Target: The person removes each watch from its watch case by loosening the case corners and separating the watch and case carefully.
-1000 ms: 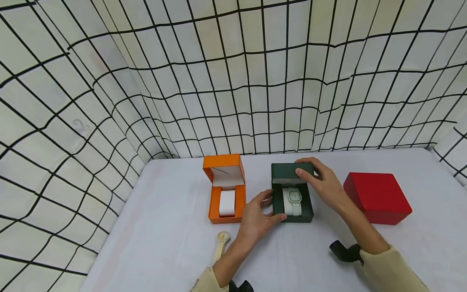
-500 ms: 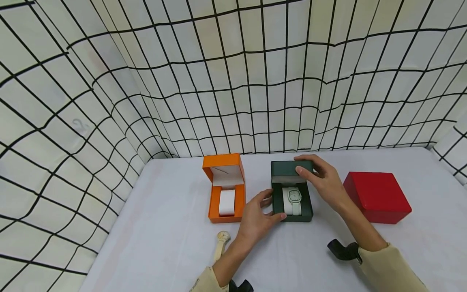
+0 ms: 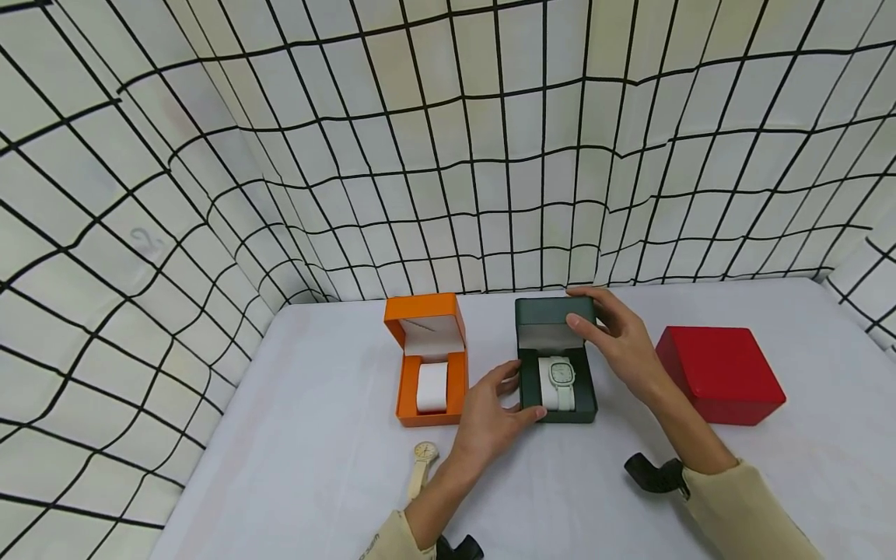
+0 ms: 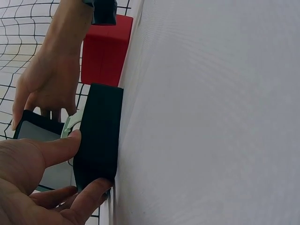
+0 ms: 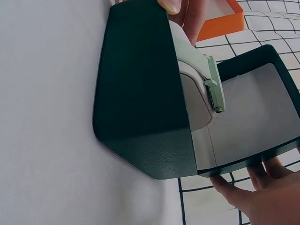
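A dark green watch box stands on the table with its lid raised. Inside it, a pale green square-faced watch is wrapped round a white cushion. My left hand grips the base at its near left corner, thumb over the front edge and fingers at the left side; the left wrist view shows the thumb on the rim. My right hand holds the lid by its right side, thumb in front and fingers behind. In the right wrist view, its fingers touch the lid's side.
An orange watch box, lid up, stands left of the green one with a bare white cushion. A cream round-faced watch lies beside my left forearm. A red box sits to the right. Black netting lines the back and left.
The green lid has swung further up and back, my right hand moving with it. My left hand keeps its grip on the base.
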A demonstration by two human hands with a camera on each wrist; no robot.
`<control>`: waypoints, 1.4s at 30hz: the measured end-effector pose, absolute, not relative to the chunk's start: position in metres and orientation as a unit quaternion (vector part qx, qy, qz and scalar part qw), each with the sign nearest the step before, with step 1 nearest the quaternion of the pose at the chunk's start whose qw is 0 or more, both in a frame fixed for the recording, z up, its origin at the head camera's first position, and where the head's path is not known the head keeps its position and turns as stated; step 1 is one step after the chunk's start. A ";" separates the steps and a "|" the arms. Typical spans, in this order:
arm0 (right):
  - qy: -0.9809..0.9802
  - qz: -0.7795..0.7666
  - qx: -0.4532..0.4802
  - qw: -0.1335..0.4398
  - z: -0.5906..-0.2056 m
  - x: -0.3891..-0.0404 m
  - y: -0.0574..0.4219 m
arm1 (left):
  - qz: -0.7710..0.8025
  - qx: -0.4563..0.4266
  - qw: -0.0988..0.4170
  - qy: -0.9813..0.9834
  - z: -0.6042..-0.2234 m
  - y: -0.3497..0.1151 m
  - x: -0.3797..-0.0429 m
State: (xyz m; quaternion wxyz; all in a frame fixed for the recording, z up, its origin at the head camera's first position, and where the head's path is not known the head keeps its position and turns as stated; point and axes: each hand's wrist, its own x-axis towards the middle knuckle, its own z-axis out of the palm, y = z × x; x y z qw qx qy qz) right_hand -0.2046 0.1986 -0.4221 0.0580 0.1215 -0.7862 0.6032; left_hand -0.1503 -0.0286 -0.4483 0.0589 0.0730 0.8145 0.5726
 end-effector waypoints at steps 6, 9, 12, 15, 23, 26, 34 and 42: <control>-0.790 0.598 0.122 0.059 -0.421 -0.207 0.198 | 0.575 0.073 0.057 0.813 -0.448 -0.029 -0.151; -0.791 0.597 0.123 0.058 -0.422 -0.208 0.198 | 0.573 0.073 0.054 0.814 -0.449 -0.028 -0.150; -0.792 0.596 0.123 0.057 -0.422 -0.208 0.198 | 0.574 0.073 0.053 0.814 -0.448 -0.028 -0.149; -0.793 0.594 0.120 0.056 -0.423 -0.209 0.198 | 0.575 0.074 0.054 0.813 -0.448 -0.028 -0.149; -0.799 0.589 0.106 0.056 -0.422 -0.211 0.197 | 0.572 0.080 0.051 0.815 -0.448 -0.028 -0.150; -0.802 0.586 0.102 0.055 -0.422 -0.211 0.196 | 0.569 0.078 0.052 0.817 -0.448 -0.029 -0.150; -0.812 0.572 0.102 0.056 -0.421 -0.212 0.197 | 0.529 0.086 0.036 0.843 -0.448 -0.028 -0.149; -0.813 0.570 0.108 0.054 -0.420 -0.214 0.197 | 0.510 0.088 0.029 0.855 -0.447 -0.027 -0.150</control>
